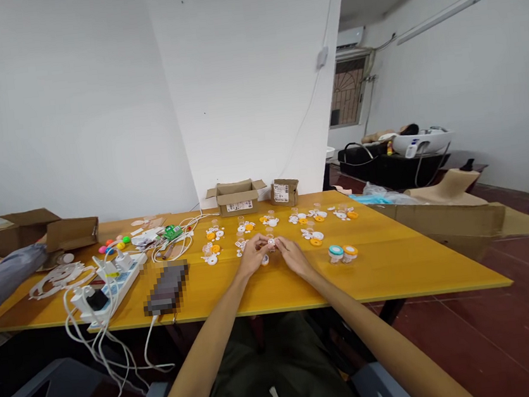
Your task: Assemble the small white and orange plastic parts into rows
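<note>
Over the middle of the yellow table (396,266), my left hand (253,254) and my right hand (291,256) meet around a small white disc-like part (272,243) with holes, each pinching one side. A small white and orange piece (264,260) lies just under the left fingers. Groups of white discs, orange rings and clear cups surround the hands, among them an orange ring (316,242) right of my right hand and a white disc (212,260) left of my left hand. Two closed clear jars, one with a teal lid (336,250) and one with an orange lid (350,250), stand to the right.
Behind the parts stand an open cardboard box (238,205) and a smaller box (285,192). At left are a power strip (125,281) with cables, a dark blurred device (167,288), a green circuit board (171,232) and another person's sleeve (8,275).
</note>
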